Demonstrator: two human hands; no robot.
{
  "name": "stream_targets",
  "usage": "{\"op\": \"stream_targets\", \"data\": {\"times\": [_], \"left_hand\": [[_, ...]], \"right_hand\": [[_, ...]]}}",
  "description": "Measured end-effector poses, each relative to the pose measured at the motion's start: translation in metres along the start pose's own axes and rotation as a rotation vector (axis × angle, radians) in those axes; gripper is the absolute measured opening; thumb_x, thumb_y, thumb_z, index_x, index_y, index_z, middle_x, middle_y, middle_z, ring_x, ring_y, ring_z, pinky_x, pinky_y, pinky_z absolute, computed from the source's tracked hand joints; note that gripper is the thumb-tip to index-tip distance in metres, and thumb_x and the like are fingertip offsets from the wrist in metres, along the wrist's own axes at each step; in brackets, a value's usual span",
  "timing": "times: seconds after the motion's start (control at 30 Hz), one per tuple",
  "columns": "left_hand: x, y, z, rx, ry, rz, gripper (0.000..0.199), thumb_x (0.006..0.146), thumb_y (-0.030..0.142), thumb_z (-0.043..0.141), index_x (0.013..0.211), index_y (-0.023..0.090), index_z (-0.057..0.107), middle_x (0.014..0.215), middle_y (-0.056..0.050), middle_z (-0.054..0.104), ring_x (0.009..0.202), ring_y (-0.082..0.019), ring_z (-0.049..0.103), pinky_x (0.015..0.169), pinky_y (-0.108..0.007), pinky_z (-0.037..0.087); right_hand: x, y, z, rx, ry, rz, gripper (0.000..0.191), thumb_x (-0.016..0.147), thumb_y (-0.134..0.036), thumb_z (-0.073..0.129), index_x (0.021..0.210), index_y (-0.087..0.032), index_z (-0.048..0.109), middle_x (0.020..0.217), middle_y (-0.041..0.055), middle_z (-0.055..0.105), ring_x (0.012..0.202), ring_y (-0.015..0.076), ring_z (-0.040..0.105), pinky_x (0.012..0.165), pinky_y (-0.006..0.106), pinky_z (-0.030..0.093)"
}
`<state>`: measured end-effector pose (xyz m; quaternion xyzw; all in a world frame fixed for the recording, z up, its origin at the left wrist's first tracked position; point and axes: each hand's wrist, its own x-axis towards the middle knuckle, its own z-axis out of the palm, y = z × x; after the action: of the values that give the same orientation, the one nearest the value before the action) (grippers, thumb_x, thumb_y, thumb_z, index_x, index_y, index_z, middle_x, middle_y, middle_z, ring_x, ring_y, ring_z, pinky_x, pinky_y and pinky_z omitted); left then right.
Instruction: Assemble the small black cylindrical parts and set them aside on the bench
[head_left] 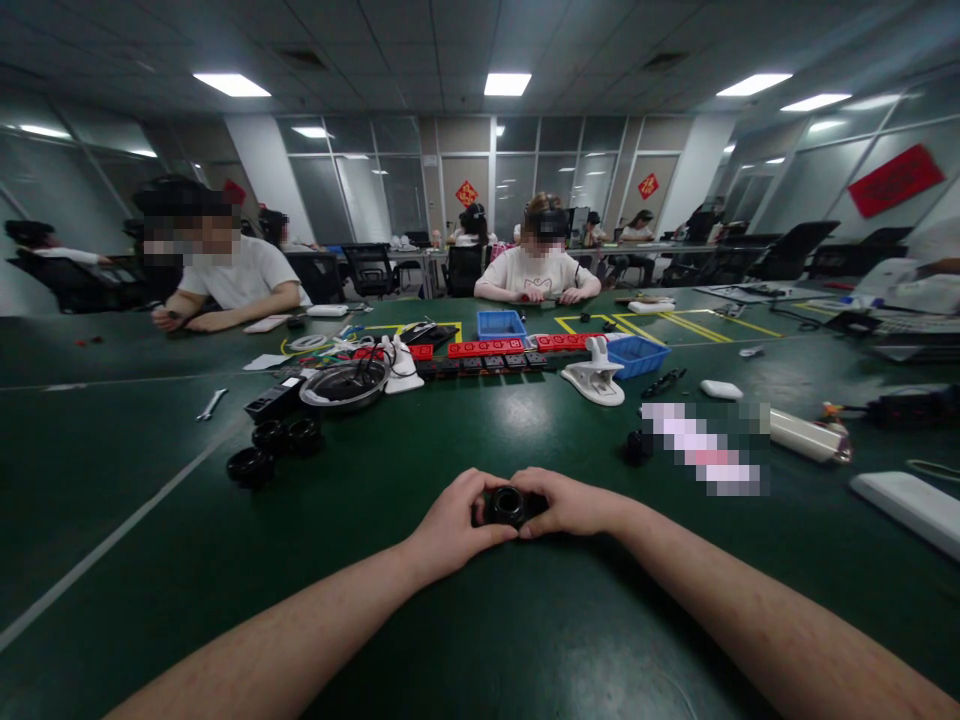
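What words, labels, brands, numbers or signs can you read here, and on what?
None is clear enough to quote.
Central red diamond at the back: yellowish marks, too small to read.
Right red diamond: likewise.
Red banner, far right: too blurred.
Black part between left hand and right hand: no lettering visible.

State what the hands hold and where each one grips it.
A black part with a round opening: the left hand grips its left side, the right hand its right side.

Blue bin (501, 337) behind red strip (485, 348) — wrench (212, 404) far L, wht clip stand (598, 380) nr 2nd blue bin (643, 364).
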<state>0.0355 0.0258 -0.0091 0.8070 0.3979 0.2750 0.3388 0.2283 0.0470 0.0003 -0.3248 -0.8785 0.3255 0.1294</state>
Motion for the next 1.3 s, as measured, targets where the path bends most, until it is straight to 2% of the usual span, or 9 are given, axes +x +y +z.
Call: {"op": "stream_targets", "data": {"times": [0.13, 0.23, 0.33, 0.47, 0.53, 0.63, 0.83, 1.03, 1.3], "left_hand": [[-0.001, 0.001, 0.003, -0.035, 0.025, -0.043, 0.039, 0.059, 0.034, 0.068, 0.091, 0.019, 0.053, 0.077, 0.002, 0.043, 0.058, -0.01, 0.042, 0.049, -0.019, 0.033], [-0.002, 0.002, 0.005, -0.035, 0.071, -0.097, 0.04, 0.055, 0.034, 0.07, 0.087, 0.018, 0.053, 0.076, 0.003, 0.044, 0.056, -0.01, 0.041, 0.048, -0.019, 0.033], [-0.003, 0.001, 0.006, 0.003, 0.128, -0.129, 0.037, 0.055, 0.03, 0.07, 0.085, 0.018, 0.052, 0.074, 0.004, 0.044, 0.056, -0.01, 0.042, 0.048, -0.02, 0.032], [-0.001, -0.002, 0.006, 0.02, 0.154, -0.112, 0.036, 0.056, 0.026, 0.07, 0.085, 0.018, 0.051, 0.075, 0.003, 0.044, 0.057, -0.01, 0.042, 0.05, -0.02, 0.033], [0.001, -0.004, 0.005, -0.004, 0.123, -0.084, 0.036, 0.057, 0.026, 0.07, 0.087, 0.018, 0.052, 0.076, 0.003, 0.043, 0.056, -0.009, 0.041, 0.05, -0.02, 0.034], [0.002, -0.006, 0.002, -0.018, 0.066, -0.043, 0.036, 0.06, 0.03, 0.068, 0.09, 0.018, 0.053, 0.075, 0.003, 0.042, 0.056, -0.009, 0.041, 0.05, -0.02, 0.034], [0.003, -0.002, -0.002, 0.037, 0.034, 0.006, 0.036, 0.062, 0.032, 0.067, 0.094, 0.019, 0.054, 0.075, 0.002, 0.043, 0.062, -0.012, 0.042, 0.053, -0.021, 0.034], [0.001, 0.001, -0.003, 0.054, 0.043, 0.054, 0.034, 0.064, 0.031, 0.066, 0.094, 0.02, 0.054, 0.08, 0.0, 0.047, 0.069, -0.014, 0.044, 0.058, -0.022, 0.035], [0.001, -0.002, -0.003, 0.052, 0.023, 0.031, 0.036, 0.065, 0.028, 0.065, 0.098, 0.021, 0.054, 0.077, 0.001, 0.045, 0.065, -0.013, 0.044, 0.055, -0.021, 0.035]], "right_hand": [[0.001, -0.002, 0.006, -0.053, 0.054, 0.09, 0.033, 0.058, -0.033, 0.069, 0.079, -0.014, 0.053, 0.074, -0.0016, 0.049, 0.069, 0.0131, 0.047, 0.056, 0.021, 0.035], [0.002, -0.007, 0.015, -0.204, 0.146, 0.16, 0.04, 0.055, -0.046, 0.068, 0.073, -0.015, 0.05, 0.071, -0.0007, 0.05, 0.064, 0.0133, 0.046, 0.052, 0.021, 0.032], [0.004, -0.014, 0.024, -0.414, 0.249, 0.23, 0.041, 0.058, -0.053, 0.061, 0.071, -0.016, 0.05, 0.069, 0.0022, 0.053, 0.063, 0.0156, 0.047, 0.053, 0.024, 0.03], [0.006, -0.019, 0.031, -0.553, 0.286, 0.275, 0.044, 0.06, -0.058, 0.056, 0.072, -0.016, 0.051, 0.07, 0.0051, 0.055, 0.066, 0.0194, 0.049, 0.058, 0.028, 0.032], [0.005, -0.018, 0.029, -0.53, 0.302, 0.261, 0.05, 0.057, -0.062, 0.056, 0.076, -0.016, 0.051, 0.073, 0.0056, 0.055, 0.07, 0.0207, 0.049, 0.061, 0.03, 0.033], [0.004, -0.014, 0.022, -0.381, 0.264, 0.152, 0.055, 0.054, -0.058, 0.062, 0.088, -0.016, 0.051, 0.084, 0.0052, 0.054, 0.077, 0.0203, 0.048, 0.066, 0.03, 0.035], [0.002, -0.002, 0.005, -0.117, 0.062, -0.028, 0.035, 0.065, -0.035, 0.064, 0.093, -0.016, 0.055, 0.087, 0.0026, 0.053, 0.081, 0.017, 0.047, 0.072, 0.028, 0.036], [0.002, 0.0, 0.002, -0.053, 0.04, -0.065, 0.033, 0.067, -0.029, 0.063, 0.097, -0.016, 0.055, 0.085, 0.0017, 0.053, 0.08, 0.0162, 0.047, 0.073, 0.028, 0.036], [0.0, -0.002, 0.0, -0.031, 0.019, -0.052, 0.028, 0.069, -0.024, 0.061, 0.094, -0.015, 0.055, 0.086, 0.001, 0.052, 0.08, 0.0152, 0.047, 0.072, 0.026, 0.036]]}}
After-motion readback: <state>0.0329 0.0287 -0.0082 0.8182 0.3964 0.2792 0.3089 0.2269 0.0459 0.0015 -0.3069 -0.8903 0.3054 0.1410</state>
